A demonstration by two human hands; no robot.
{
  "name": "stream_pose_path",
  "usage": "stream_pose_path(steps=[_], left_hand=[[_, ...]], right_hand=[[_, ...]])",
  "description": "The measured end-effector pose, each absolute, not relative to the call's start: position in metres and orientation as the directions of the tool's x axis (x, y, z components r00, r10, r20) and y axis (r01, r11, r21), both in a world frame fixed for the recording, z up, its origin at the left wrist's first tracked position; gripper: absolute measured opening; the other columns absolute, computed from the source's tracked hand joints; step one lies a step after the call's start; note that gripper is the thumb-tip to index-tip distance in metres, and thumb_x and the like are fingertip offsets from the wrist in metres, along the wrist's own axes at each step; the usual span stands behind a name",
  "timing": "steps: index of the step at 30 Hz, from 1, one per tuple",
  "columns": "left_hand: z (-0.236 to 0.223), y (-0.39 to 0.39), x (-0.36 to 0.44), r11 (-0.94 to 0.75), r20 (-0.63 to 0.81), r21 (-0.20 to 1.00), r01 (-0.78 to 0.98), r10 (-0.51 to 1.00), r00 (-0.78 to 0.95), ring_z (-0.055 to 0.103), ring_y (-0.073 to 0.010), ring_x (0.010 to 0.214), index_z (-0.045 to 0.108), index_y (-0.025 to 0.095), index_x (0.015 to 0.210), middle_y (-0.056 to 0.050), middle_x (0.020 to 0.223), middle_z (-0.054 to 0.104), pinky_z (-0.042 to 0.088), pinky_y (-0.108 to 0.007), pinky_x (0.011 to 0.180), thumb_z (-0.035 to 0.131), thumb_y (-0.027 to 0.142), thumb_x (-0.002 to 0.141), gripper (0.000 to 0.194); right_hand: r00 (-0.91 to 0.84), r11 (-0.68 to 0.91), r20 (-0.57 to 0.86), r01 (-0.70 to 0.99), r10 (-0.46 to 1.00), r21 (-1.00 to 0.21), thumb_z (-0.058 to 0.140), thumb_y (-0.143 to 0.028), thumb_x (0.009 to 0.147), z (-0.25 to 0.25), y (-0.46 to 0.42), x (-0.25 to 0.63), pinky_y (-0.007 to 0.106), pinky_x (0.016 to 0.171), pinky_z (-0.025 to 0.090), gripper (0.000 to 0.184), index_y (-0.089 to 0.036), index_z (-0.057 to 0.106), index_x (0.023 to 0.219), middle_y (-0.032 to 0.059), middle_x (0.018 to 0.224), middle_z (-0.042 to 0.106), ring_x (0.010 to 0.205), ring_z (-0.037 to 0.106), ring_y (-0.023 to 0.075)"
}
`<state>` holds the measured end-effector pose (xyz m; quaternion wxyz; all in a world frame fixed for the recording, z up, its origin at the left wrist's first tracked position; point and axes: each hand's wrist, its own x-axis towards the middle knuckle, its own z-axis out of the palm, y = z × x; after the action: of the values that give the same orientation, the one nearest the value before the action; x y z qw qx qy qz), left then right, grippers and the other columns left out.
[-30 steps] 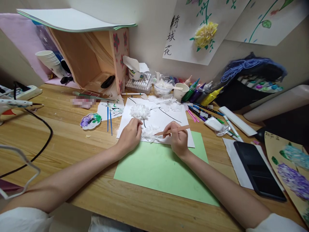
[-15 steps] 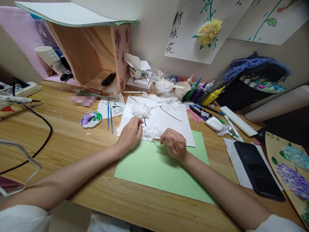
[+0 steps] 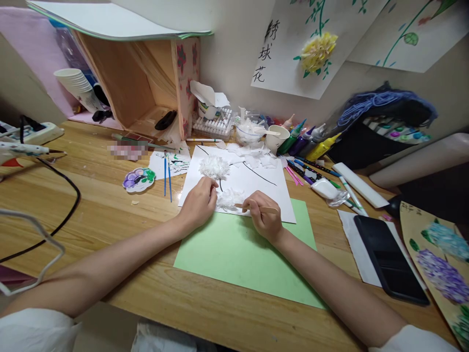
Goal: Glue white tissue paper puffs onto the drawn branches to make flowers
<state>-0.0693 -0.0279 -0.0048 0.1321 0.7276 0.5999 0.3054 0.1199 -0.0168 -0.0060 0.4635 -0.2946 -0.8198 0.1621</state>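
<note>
The lower flower (image 3: 230, 197) lies between the right hand (image 3: 264, 216), gripping a wooden stick (image 3: 270, 210), and the left hand (image 3: 199, 203), its grip unclear.

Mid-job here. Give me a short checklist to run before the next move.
1. Wooden stick held in the right hand: ok.
2. Left hand at the white sheet, near its left side: ok.
3. Stick's tip pressing on the lower white flower: cannot tell.
4. Two blue brushes off the white sheet: ok, lying left of it.
5. Green sheet fully covered: not ok, near part exposed.
</note>
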Motion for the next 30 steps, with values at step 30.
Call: stream_pose_path(steps=[30], left_hand=[[0.046,0.059,-0.061,-0.329,0.442,0.215,0.919,0.873,0.209,0.052,-0.0232,0.089,0.055,0.016,0.092,-0.009,0.090,0.058,0.042,-0.035,0.075,0.048,0.023,0.084,0.013]], right_hand=[[-0.174,-0.090,-0.062,-0.157,0.983,-0.983,0.043,-0.051,0.083,-0.015,0.031,0.137,0.018,0.034,0.016,0.045,-0.017,0.047,0.053,-0.0075,0.030,0.032,0.028,0.025,0.0044]])
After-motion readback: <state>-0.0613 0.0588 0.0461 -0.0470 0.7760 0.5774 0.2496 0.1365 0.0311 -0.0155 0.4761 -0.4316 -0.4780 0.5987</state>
